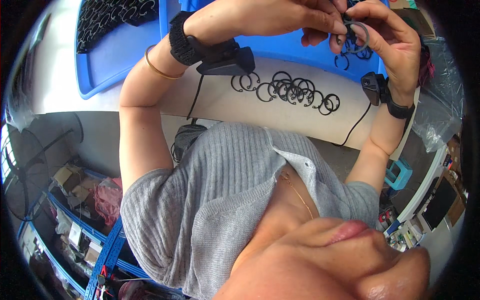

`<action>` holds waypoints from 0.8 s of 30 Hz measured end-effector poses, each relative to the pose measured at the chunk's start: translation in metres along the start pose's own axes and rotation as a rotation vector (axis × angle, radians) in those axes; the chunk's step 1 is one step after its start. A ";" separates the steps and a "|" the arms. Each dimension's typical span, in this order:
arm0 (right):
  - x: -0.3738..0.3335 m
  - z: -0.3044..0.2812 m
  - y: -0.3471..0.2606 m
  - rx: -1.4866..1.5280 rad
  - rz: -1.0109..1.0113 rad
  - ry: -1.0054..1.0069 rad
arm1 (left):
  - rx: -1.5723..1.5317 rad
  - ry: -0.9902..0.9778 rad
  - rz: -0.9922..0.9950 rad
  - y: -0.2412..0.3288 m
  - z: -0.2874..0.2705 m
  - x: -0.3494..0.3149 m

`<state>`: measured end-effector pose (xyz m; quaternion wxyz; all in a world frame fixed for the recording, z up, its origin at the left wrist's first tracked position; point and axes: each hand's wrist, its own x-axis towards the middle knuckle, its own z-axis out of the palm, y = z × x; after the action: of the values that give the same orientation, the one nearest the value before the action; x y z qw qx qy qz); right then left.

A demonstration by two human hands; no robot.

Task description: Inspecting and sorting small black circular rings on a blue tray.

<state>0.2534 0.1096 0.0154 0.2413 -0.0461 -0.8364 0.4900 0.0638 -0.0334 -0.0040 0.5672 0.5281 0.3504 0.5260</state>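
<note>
A dark retaining ring [366,36] is held up over the blue tray [280,47] at the top right. My right hand [392,37] pinches it between thumb and fingers. My left hand [305,20] meets it from the other side, its fingertips closed at the ring's edge and on dark ring parts partly hidden between the fingers. Below the hands, several more black rings [341,62] show in the tray. A loose, overlapping cluster of black retaining rings [292,92] lies on the pale tabletop between my forearms.
Another blue tray [92,82] at the upper left holds black rings [112,22] in rows. Black cables hang from both wrist devices [227,61] across the white table edge [250,112]. Clear plastic sheeting [440,115] lies at right; blue shelving [107,255] stands at lower left.
</note>
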 end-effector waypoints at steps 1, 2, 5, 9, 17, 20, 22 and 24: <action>0.000 -0.002 -0.001 -0.013 -0.002 -0.035 | -0.001 -0.002 0.001 -0.001 0.000 0.000; 0.000 -0.003 -0.002 -0.020 -0.002 -0.053 | -0.010 0.000 0.001 -0.003 0.001 0.001; 0.000 -0.006 0.003 -0.019 0.002 -0.114 | 0.038 0.011 -0.018 0.000 0.003 0.001; -0.008 -0.008 0.008 0.034 0.126 -0.055 | 0.357 0.148 0.063 -0.001 0.005 -0.005; -0.005 -0.009 0.003 0.033 0.339 -0.052 | 0.627 0.247 0.297 -0.003 -0.001 -0.004; -0.003 -0.006 0.000 -0.023 0.332 0.023 | 0.536 0.287 0.281 -0.006 -0.002 -0.001; -0.005 -0.008 0.002 -0.018 0.314 0.013 | 0.472 0.320 0.282 0.001 -0.001 0.000; -0.006 -0.012 0.005 -0.011 0.296 0.005 | 0.489 0.353 0.156 0.017 0.004 0.000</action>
<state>0.2634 0.1201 0.0140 0.1681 -0.1716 -0.8226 0.5155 0.0639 -0.0367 0.0129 0.3114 0.5747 0.5180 0.5518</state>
